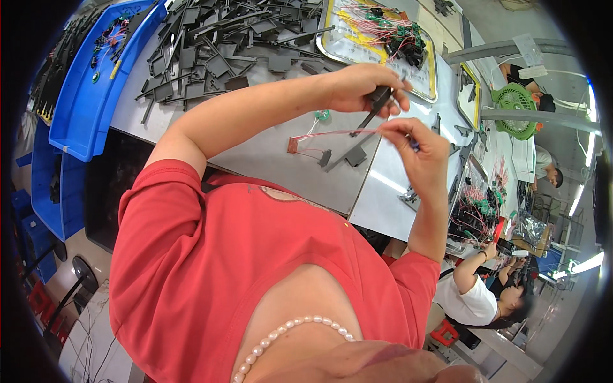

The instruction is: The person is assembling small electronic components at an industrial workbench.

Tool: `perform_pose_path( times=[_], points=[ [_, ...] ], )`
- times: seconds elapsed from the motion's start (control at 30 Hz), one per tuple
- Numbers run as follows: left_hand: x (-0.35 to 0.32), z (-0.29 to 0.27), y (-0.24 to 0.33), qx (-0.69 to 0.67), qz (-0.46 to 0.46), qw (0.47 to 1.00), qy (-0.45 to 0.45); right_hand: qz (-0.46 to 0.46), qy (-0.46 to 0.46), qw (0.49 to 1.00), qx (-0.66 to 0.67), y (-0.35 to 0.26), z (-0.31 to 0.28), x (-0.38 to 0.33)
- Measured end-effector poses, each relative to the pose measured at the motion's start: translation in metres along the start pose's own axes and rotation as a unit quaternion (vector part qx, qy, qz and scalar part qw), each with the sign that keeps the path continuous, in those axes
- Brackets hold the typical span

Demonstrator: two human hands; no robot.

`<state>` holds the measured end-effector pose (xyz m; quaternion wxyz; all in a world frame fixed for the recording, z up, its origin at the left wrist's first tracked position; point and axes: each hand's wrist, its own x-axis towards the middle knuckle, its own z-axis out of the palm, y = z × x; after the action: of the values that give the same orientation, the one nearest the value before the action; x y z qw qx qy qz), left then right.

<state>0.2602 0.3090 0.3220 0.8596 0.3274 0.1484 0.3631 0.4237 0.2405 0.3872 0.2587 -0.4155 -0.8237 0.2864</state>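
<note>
My left hand [365, 89] is closed round a black plastic part [379, 99] with a long thin bar, held above the table. Close to its lower end, my right hand [418, 153] pinches thin red wires. A small blue piece [414, 145] shows between those fingers; its kind I cannot make out. The red wires [338, 133] run leftward to a small brown board [292, 145], and a further wire links that to a small black piece [325, 157]. Another black plastic part [355, 157] lies below my hands. A green round piece [322, 115] sits beneath my left forearm.
Many black plastic parts [217, 51] are heaped at the far left. Beyond my hands, a yellow-edged tray [429, 83] bears wired pieces. Blue bins [76, 121] stand at left. A green fan [514, 110] and a co-worker in a white sleeve [474, 300] are at right.
</note>
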Motion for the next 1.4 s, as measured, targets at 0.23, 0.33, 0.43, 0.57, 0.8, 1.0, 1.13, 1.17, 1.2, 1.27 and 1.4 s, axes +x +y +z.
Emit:
perform_pose_path(
  times=[0.23,0.33,0.43,0.57,0.8,1.0,1.13,1.17,1.2,1.27,1.4],
  points=[
    [-0.025,-0.012,-0.020,-0.004,-0.102,0.992,-0.070,-0.019,0.017,1.000,-0.012,0.018,-0.012,0.008],
    [-0.036,-0.011,-0.019,-0.007,-0.118,0.992,-0.046,0.004,0.026,0.999,0.028,0.027,-0.007,0.009],
    [-0.040,-0.010,-0.022,-0.002,-0.111,0.994,-0.021,-0.067,0.045,0.997,0.003,0.033,-0.003,0.014],
    [-0.049,-0.007,-0.020,0.029,-0.107,0.993,-0.036,-0.071,0.045,0.996,-0.004,0.038,0.002,0.011],
    [-0.054,-0.006,-0.016,0.108,-0.114,0.987,-0.045,-0.114,-0.003,0.993,-0.011,0.039,0.005,0.010],
    [-0.058,-0.006,-0.019,0.144,-0.110,0.982,-0.048,-0.108,-0.019,0.994,-0.019,0.040,0.005,0.006],
    [-0.061,0.002,-0.016,0.225,-0.078,0.971,-0.022,-0.107,-0.020,0.994,-0.034,0.037,0.007,0.004],
    [-0.062,0.004,-0.015,0.257,-0.066,0.964,-0.015,-0.084,-0.022,0.996,0.005,0.038,0.008,0.003],
    [-0.062,0.004,-0.015,0.259,-0.067,0.964,-0.016,-0.062,-0.024,0.997,0.044,0.038,0.009,0.003],
    [-0.062,0.005,-0.015,0.284,-0.034,0.958,0.011,-0.003,0.011,0.992,0.123,0.042,0.018,-0.001],
    [-0.061,0.003,-0.022,0.325,0.020,0.945,0.029,0.137,0.045,0.954,0.264,0.051,0.028,-0.010]
  ],
)
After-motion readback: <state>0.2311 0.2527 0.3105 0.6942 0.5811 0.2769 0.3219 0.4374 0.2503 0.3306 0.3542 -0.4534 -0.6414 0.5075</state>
